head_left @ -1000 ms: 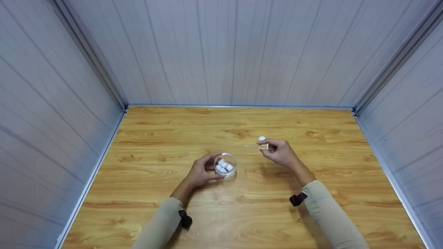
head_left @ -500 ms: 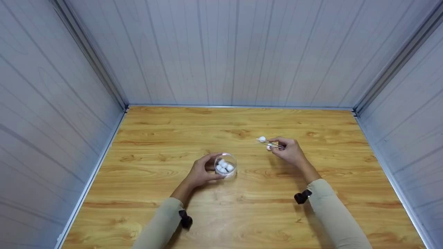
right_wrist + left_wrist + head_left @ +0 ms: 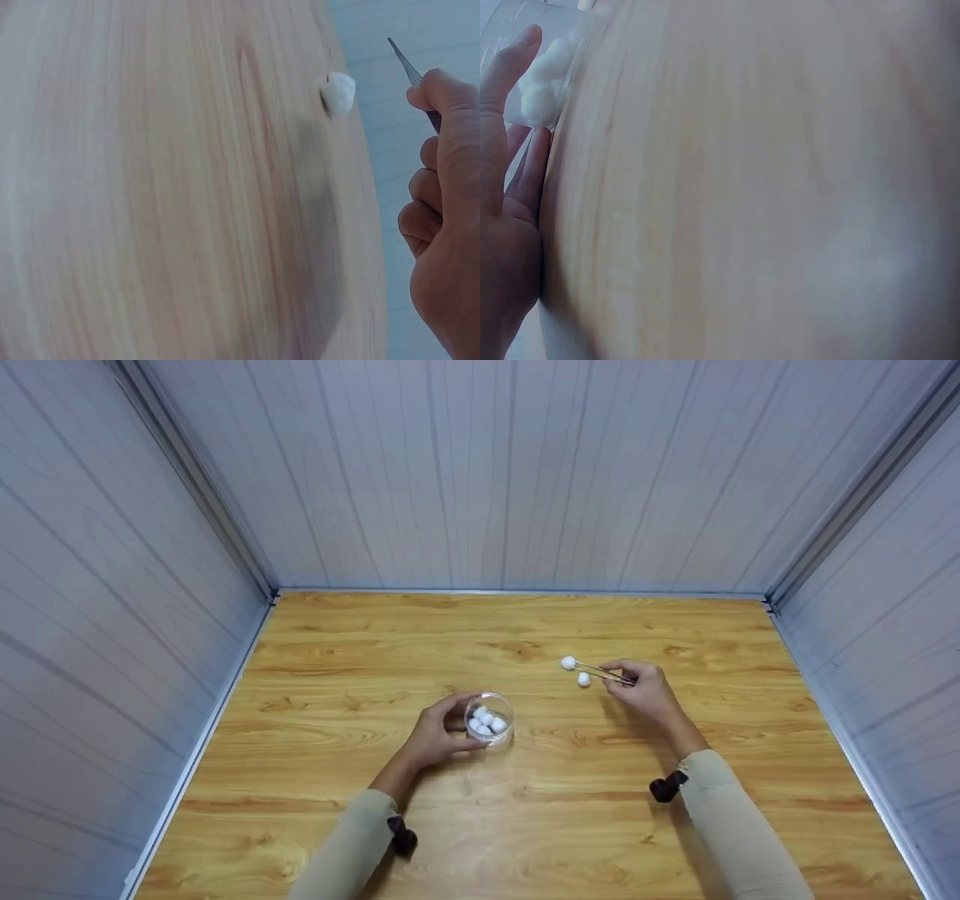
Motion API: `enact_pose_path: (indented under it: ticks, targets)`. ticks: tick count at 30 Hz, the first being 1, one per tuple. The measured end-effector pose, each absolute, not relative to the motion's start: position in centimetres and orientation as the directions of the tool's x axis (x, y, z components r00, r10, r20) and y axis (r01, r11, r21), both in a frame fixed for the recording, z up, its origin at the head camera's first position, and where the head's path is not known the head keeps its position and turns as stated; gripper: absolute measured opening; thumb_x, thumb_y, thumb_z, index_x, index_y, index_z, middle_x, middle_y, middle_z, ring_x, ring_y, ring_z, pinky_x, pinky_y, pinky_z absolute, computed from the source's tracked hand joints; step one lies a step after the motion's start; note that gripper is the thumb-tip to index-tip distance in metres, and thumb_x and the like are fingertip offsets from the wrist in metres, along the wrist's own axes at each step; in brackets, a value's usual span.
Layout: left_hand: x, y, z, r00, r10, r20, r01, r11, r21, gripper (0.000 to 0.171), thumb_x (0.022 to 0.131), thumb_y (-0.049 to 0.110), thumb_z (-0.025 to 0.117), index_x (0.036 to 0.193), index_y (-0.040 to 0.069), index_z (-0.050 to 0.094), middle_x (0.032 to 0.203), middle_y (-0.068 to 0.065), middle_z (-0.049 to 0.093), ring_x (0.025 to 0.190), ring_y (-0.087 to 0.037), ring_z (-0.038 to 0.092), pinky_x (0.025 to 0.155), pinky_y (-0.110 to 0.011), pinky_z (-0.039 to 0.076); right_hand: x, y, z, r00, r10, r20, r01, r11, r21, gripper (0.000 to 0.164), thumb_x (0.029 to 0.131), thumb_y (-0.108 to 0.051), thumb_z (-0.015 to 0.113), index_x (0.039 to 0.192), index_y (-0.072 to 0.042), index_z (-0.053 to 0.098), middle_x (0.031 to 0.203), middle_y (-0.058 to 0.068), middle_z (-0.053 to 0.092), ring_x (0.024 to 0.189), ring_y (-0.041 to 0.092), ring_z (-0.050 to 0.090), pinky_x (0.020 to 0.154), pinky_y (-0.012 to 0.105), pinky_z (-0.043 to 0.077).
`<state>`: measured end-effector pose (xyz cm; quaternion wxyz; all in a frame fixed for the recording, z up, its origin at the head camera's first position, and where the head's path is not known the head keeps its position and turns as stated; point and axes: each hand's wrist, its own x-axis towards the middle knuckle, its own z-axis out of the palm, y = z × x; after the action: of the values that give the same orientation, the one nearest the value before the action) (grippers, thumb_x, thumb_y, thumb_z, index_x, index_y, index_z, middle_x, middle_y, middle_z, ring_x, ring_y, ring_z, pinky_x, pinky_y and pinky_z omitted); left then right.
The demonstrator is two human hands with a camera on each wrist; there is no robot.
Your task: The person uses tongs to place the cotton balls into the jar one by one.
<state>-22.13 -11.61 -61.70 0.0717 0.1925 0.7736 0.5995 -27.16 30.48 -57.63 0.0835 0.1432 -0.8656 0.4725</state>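
Moved since the earlier head frame: right hand [image 3: 645,690] with metal tweezers [image 3: 406,64], drawn farther right of clear jar [image 3: 501,705]. Unmoved: jar and left hand [image 3: 439,733].

Landmark: clear jar, upright on wood-grain tabletop [image 3: 517,825], small heap of cotton balls [image 3: 486,719] inside.

Left hand: at jar's left side, thumb and fingers curved around the wall.

Right hand: well right of jar and somewhat beyond it, pinching tweezers between thumb and fingers, tips angled leftward.

Far cotton ball [image 3: 568,663]: loose item, beyond and right of jar, at tweezer tips; contact or grip, cannot tell.

Near cotton ball [image 3: 583,679]: less far beyond jar, slightly farther right, just beside tweezer arms in head view.

Handling, as judged: grasp of far ball apparently in hand. Best straddled across its middle, tips low, then squeezed lightly; excess pressure likely to pop it sideways. Risk: knocking near ball with tweezer arms; lift advisable before any sideways sweep. Steady left hold on jar worth keeping.

Edges and room: back wall [image 3: 517,472] well beyond jar; left side wall [image 3: 112,607] and right side wall [image 3: 900,585] well apart from it. Bare tabletop between jar and near ball, more in front of jar.
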Motion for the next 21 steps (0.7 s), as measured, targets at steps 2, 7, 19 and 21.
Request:
enact_pose_path:
  ticks: [2,7,19,21]
  targets:
    - [-22.1,-11.6,-61.6,-0.916,0.384,0.119,0.209,0.203,0.956,0.084,0.084,0.004,0.099,0.159,0.009,0.063,0.144,-0.025,0.073,0.131,-0.043,0.075,0.103,-0.024,0.065,-27.1,30.8,-57.7,-0.949,-0.164,0.270,-0.316,0.521,-0.793,0.022,0.098,0.005,0.080,0.119,-0.002,0.086,0.069,-0.003,0.048,0.063,0.001,0.038,0.059,0.018,0.033]
    - [-22.1,-11.6,-61.5,-0.918,0.382,0.112,0.206,0.215,0.955,0.083,0.084,0.005,0.100,0.158,0.009,0.064,0.143,-0.024,0.073,0.129,-0.041,0.076,0.102,-0.022,0.064,-26.9,31.3,-58.2,-0.962,-0.144,0.230,-0.271,0.544,-0.794,0.023,0.098,0.005,0.078,0.118,0.000,0.085,0.069,-0.005,0.047,0.062,-0.001,0.038,0.058,0.017,0.033]
    - [-22.1,-11.5,-61.6,-0.922,0.373,0.107,0.198,0.213,0.957,0.084,0.083,0.004,0.100,0.158,0.009,0.064,0.145,-0.023,0.073,0.131,-0.040,0.075,0.102,-0.021,0.064,-26.5,32.1,-59.6,-0.967,-0.150,0.206,-0.255,0.590,-0.766,0.023,0.097,0.004,0.077,0.117,-0.003,0.086,0.071,-0.004,0.050,0.063,0.000,0.040,0.059,0.019,0.035]
    - [-22.1,-11.5,-61.6,-0.922,0.373,0.108,0.200,0.218,0.955,0.084,0.083,0.005,0.100,0.158,0.010,0.064,0.145,-0.023,0.074,0.131,-0.040,0.075,0.103,-0.022,0.064,-26.4,32.1,-59.7,-0.968,-0.150,0.200,-0.250,0.599,-0.761,0.023,0.098,0.003,0.077,0.118,-0.004,0.086,0.071,-0.003,0.050,0.063,0.001,0.040,0.059,0.019,0.035]
